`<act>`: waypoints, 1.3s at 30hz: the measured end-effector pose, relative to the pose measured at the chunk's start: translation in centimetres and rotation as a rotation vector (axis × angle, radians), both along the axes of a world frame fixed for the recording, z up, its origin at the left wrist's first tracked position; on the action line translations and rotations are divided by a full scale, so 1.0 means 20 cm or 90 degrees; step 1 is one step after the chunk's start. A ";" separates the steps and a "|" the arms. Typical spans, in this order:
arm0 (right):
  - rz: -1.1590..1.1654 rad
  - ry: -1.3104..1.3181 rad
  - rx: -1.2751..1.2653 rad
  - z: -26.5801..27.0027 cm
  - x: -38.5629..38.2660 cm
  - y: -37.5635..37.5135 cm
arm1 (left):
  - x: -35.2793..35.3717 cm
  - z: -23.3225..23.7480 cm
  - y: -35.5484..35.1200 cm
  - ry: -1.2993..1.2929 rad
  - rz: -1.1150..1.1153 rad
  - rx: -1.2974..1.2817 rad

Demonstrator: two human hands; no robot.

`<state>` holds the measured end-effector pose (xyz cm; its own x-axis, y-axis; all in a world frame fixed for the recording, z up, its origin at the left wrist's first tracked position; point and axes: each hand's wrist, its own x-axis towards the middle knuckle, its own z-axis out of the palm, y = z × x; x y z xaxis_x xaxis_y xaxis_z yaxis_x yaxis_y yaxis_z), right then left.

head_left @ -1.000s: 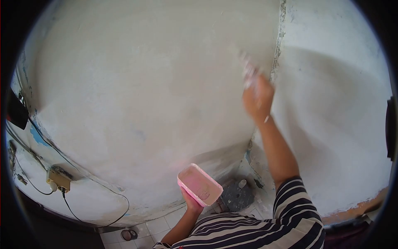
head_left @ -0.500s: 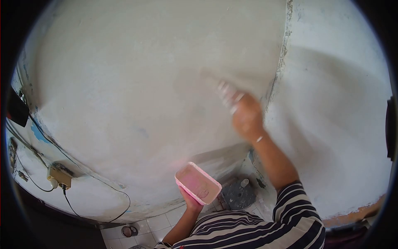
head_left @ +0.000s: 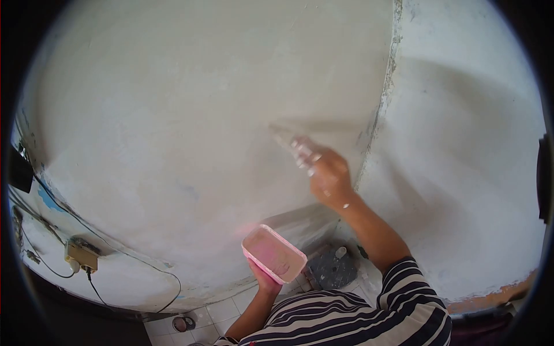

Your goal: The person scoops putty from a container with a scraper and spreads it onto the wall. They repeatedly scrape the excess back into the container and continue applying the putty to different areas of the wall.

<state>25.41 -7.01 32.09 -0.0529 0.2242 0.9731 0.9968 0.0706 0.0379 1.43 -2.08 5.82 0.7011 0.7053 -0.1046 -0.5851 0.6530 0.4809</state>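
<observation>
My right hand (head_left: 330, 176) is closed around a paintbrush (head_left: 283, 135), pale and smeared by motion. The brush points up and left, its tip at or very near the beige wall (head_left: 173, 98); whether it touches is hard to tell. White spots mark the fingers and wrist. Lower down, my left hand (head_left: 265, 279) grips a pink rectangular tub (head_left: 276, 254) from below and its near side. The tub is tilted toward me, showing a beige and pink coating inside.
A dark, paint-spattered object (head_left: 332, 268) stands on the tiled floor (head_left: 222, 311) in the corner. At left, a socket box (head_left: 81, 254) with cables hangs along the wall. A small round container (head_left: 183, 324) sits on the tiles. The white wall (head_left: 461, 173) rises at right.
My right hand and the brush have moved down and slightly left along the wall. My left hand and the tub stay almost where they were.
</observation>
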 end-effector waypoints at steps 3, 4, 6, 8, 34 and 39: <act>-0.023 0.083 0.115 0.28 0.17 -0.10 | 0.01 0.00 0.00 0.011 0.002 -0.020; -0.059 0.077 0.125 0.47 0.19 -0.11 | 0.02 0.01 0.00 0.005 0.000 -0.016; -0.099 0.071 0.132 0.62 0.26 -0.06 | 0.02 0.01 0.00 -0.001 -0.006 -0.013; -0.162 -0.062 0.137 0.58 0.35 0.02 | 0.03 0.02 0.01 0.002 0.010 -0.021; 0.027 0.045 -0.090 -0.36 -0.17 0.02 | -0.04 -0.05 0.03 0.033 0.052 -0.007; -0.078 0.099 0.171 0.17 0.29 -0.11 | -0.06 -0.06 0.03 0.027 0.049 0.000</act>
